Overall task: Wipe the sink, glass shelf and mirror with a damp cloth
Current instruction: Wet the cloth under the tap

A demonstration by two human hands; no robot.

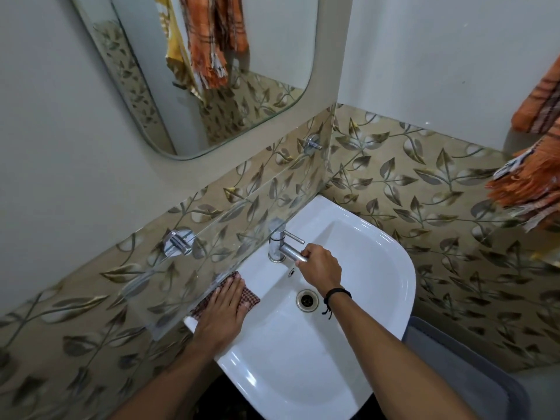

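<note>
At the white sink [372, 286], we press our left hand [222, 310] flat on a checked cloth [247, 294] lying on the basin's rim at nine o'clock, fingers spread rather than gripping. Our right hand [322, 266] is wrapped around the spout of the chrome tap [280, 244] at twelve o'clock. The glass shelf [212, 234] juts over the rim just above the cloth, with the mirror [194, 71] higher still at eleven o'clock. We judge the risk lies there: a sweep toward the wall could knock knuckles against the shelf's edge, and a sudden burst from the tap could splash beyond the bowl. No brand, label or lettering is legible on any fitting.
</note>
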